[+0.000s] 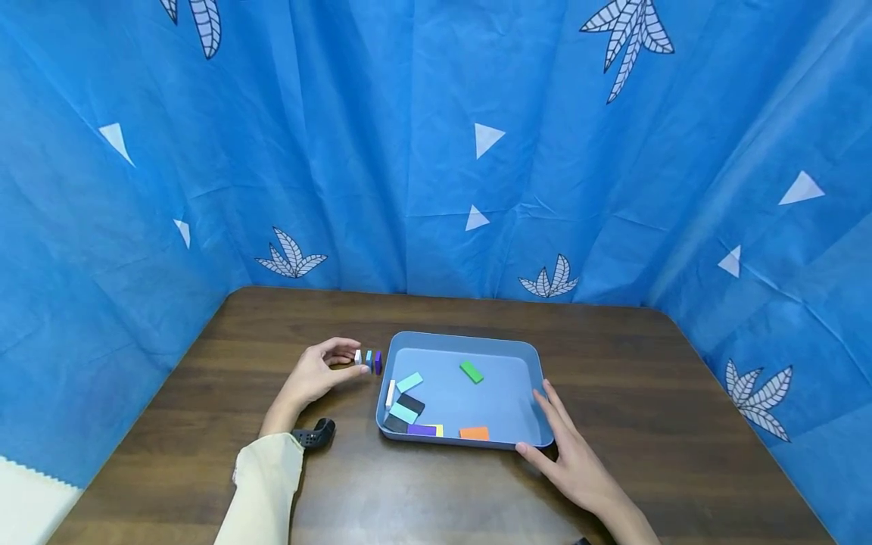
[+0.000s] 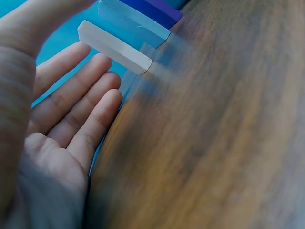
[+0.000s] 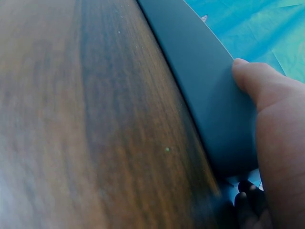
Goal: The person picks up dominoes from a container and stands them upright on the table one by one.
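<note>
Hands (image 1: 571,460), slim white block (image 2: 114,46), blue tray (image 1: 470,342)

left sleeve (image 1: 262,488): pale cream | left wrist device (image 1: 316,435): black, rounded

No words, numbers, labels or brand names can be read anywhere from where I stand. The small upright blocks (image 1: 369,359) right by the left grip (image 1: 315,375) show plain coloured faces, and the blue tray (image 1: 504,401) at the right grip (image 1: 571,462) has plain walls. The only printed marks are pictures: white leaf sprigs (image 1: 633,34) and white triangles (image 1: 487,139) on the blue curtain (image 1: 361,113), well beyond both grips, none of them lettering.
</note>
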The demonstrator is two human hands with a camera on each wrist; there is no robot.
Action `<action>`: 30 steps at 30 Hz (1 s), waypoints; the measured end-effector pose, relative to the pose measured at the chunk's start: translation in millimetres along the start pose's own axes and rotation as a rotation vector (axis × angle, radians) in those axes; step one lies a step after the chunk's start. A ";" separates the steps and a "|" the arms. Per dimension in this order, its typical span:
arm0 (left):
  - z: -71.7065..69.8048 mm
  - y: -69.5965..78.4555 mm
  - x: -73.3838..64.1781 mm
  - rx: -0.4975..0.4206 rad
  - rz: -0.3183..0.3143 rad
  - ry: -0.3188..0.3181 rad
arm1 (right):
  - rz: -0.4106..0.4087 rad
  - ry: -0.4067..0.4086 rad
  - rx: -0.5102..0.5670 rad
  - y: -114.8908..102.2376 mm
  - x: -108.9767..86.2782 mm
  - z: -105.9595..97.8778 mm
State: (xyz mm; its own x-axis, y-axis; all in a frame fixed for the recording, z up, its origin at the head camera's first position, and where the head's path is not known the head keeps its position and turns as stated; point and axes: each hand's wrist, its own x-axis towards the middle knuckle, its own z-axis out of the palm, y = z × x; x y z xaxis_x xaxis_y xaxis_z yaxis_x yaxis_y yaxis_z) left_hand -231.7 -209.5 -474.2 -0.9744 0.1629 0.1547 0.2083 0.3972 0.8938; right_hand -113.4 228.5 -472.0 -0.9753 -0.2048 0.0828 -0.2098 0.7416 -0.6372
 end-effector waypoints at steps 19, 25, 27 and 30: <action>-2.6 7.5 -1.0 -0.067 0.037 0.057 | -0.014 0.009 -0.024 1.7 -2.9 -1.8; -10.5 17.6 -3.7 -0.042 0.014 0.099 | -0.072 0.033 -0.052 2.4 1.9 -3.0; -11.3 20.7 -2.5 -0.009 0.023 0.091 | -0.076 0.033 -0.053 3.1 1.6 -2.2; -9.8 26.0 0.7 0.035 0.062 0.083 | -0.059 0.030 -0.050 4.4 -1.3 -0.5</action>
State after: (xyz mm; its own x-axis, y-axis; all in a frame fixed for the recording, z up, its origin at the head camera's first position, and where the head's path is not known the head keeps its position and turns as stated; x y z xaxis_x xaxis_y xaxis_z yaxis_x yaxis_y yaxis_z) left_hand -227.8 -207.9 -446.7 -0.9629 0.1132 0.2450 0.2699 0.4203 0.8663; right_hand -113.1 232.3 -474.6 -0.9626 -0.2305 0.1427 -0.2696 0.7600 -0.5914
